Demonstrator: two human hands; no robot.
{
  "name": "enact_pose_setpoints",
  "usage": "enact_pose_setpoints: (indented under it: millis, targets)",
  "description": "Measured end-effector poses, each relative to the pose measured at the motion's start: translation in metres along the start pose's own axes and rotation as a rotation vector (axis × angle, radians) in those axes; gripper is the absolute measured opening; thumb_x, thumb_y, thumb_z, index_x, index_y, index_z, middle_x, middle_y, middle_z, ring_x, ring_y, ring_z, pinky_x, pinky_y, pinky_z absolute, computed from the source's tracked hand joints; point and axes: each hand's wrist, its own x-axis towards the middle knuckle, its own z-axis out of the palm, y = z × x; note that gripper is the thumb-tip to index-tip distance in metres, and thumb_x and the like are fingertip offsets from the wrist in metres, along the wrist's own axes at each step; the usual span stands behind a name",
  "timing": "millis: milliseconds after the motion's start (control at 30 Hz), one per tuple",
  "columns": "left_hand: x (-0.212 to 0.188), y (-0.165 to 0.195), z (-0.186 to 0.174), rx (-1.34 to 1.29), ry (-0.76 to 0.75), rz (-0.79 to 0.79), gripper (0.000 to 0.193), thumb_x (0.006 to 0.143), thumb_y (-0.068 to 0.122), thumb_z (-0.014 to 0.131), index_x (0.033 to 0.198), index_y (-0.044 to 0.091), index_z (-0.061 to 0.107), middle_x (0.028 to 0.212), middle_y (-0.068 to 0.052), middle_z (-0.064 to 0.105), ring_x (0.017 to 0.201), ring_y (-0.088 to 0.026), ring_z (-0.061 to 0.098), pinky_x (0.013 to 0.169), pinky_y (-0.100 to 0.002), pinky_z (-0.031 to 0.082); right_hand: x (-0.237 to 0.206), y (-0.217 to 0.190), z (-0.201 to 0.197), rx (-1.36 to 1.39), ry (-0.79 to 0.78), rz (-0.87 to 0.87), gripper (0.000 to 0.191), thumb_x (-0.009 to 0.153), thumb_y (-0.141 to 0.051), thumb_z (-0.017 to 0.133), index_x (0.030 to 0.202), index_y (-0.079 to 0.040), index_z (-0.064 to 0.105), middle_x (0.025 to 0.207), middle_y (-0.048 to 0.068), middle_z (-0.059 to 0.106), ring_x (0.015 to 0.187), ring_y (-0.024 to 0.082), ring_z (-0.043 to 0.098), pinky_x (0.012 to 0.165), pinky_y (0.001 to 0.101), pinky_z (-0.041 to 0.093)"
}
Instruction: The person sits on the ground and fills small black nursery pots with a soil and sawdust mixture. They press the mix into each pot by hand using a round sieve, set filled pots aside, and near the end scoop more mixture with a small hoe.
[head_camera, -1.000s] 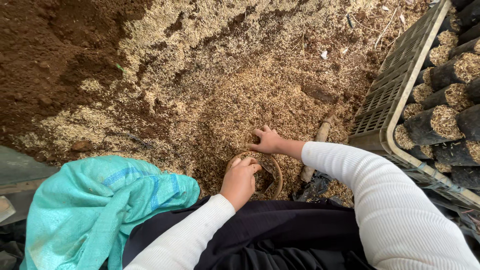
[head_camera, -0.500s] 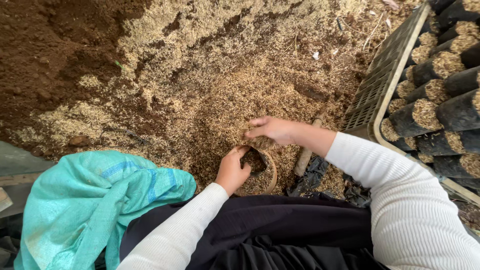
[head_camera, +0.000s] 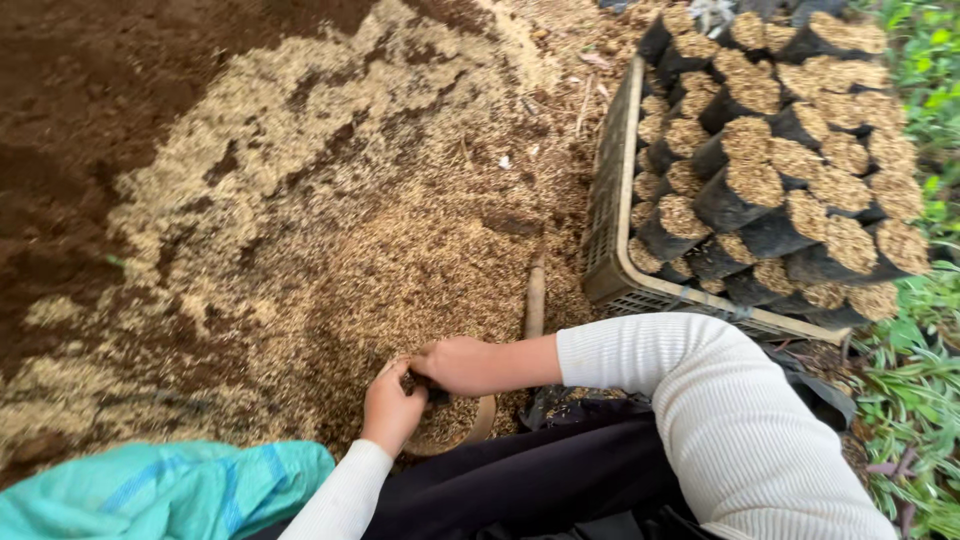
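Both hands meet over a small round pot (head_camera: 452, 425) that sits on the ground just in front of the person's lap. The left hand (head_camera: 392, 408) curls around the pot's near-left rim, fingers bent and closed on it. The right hand (head_camera: 462, 364) reaches across from the right, its fingertips drawn together over the pot's mouth in a pinch on a dark clump of soil and husk mix; the exact hold is partly hidden by the knuckles. The pot already holds tan husk filling, and its far rim is covered by the right hand.

Around the hands spreads a broad heap of pale husk and soil mix (head_camera: 330, 230), which grades into bare dark brown earth (head_camera: 90, 110) toward the upper left. A wooden handle (head_camera: 535, 295) lies on the heap just beyond the right wrist, pointing away from the person. To the right, well apart from the pot, stands a plastic crate (head_camera: 610, 240) packed with black bags (head_camera: 790, 170) filled to the top with the same husk mix and leaning on one another. Green plants (head_camera: 915, 400) grow at the right edge. A teal cloth (head_camera: 160, 490) lies bunched at the lower left, beside the person's dark trousers (head_camera: 540, 480).
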Motion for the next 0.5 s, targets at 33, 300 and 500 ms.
enact_pose_setpoints:
  millis: [33, 300, 500]
  targets:
    - [0.002, 0.004, 0.001, -0.006, 0.021, 0.054, 0.049, 0.073, 0.007, 0.072, 0.121, 0.0, 0.067, 0.121, -0.023, 0.068, 0.113, -0.039, 0.066, 0.095, -0.044, 0.052, 0.0, 0.003, 0.003, -0.065, -0.048, 0.001, 0.021, 0.088, -0.013, 0.069, 0.105, -0.002, 0.069, 0.105, 0.019, 0.064, 0.094, 0.038, 0.07, 0.075, 0.0496, 0.06]
    - [-0.006, 0.035, -0.005, 0.031, -0.077, -0.19, 0.046, 0.076, 0.009, 0.071, 0.122, 0.008, 0.069, 0.128, -0.013, 0.067, 0.116, -0.034, 0.066, 0.097, -0.04, 0.053, -0.003, 0.004, 0.004, -0.244, 0.141, -0.342, 0.024, 0.079, -0.017, 0.07, 0.097, -0.003, 0.077, 0.129, 0.015, 0.063, 0.115, 0.032, 0.063, 0.094, 0.0455, 0.057]
    - [-0.005, 0.036, -0.009, 0.012, -0.061, -0.104, 0.045, 0.076, 0.004, 0.065, 0.121, 0.005, 0.068, 0.127, -0.014, 0.067, 0.115, -0.035, 0.066, 0.098, -0.04, 0.053, 0.0, 0.016, -0.016, -0.304, -0.118, -0.283, 0.018, 0.078, -0.016, 0.071, 0.093, -0.014, 0.082, 0.121, 0.008, 0.062, 0.12, 0.027, 0.054, 0.098, 0.045, 0.048]
